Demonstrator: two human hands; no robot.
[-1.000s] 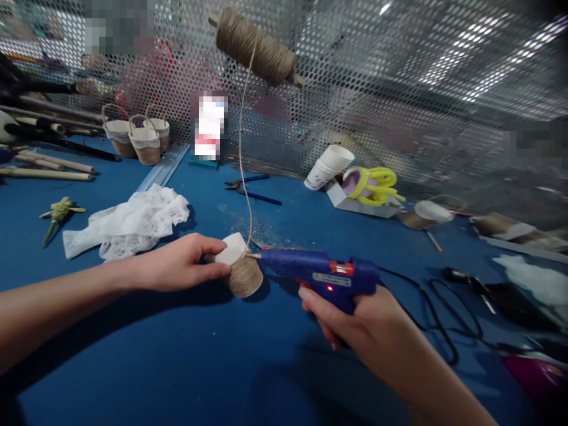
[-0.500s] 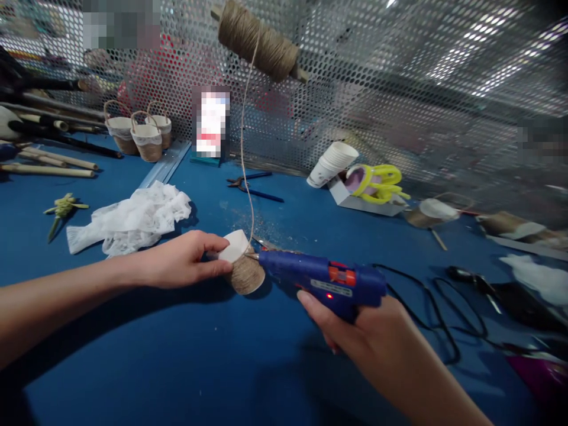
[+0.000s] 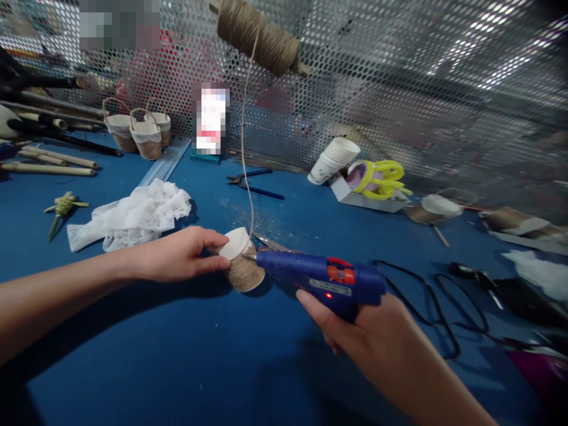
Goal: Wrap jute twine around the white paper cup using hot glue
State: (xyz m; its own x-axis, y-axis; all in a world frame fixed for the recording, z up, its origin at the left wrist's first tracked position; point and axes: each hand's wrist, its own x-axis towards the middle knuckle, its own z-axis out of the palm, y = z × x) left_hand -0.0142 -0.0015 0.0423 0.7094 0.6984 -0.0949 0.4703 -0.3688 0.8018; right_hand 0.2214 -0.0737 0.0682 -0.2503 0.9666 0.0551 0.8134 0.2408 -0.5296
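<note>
Between the thumb and fingers of my left hand (image 3: 195, 253) is a paper cup (image 3: 245, 273), tilted on its side and largely wrapped in brown twine; a white band shows near its rim. My right hand (image 3: 355, 325) is closed around the handle of a blue glue gun (image 3: 317, 275) with a lit red light. The gun's metal nozzle meets the cup's side near the edge of the wrapping. From the cup a strand of twine (image 3: 242, 136) runs up to a large twine spool (image 3: 257, 36) on a wooden rod.
White lace (image 3: 133, 214) lies left of the cup. Pliers (image 3: 255, 184) and scissors (image 3: 270, 241) rest beyond it. Several twine baskets (image 3: 146, 141), stacked paper cups (image 3: 333, 160) and a yellow-handled tool (image 3: 381, 179) stand by the perforated metal screen. A black cord (image 3: 426, 296) loops at right.
The glue gun's nozzle has shifted slightly left along the cup, and the cup has turned a little in my left hand. The scissors beyond it show more now.
</note>
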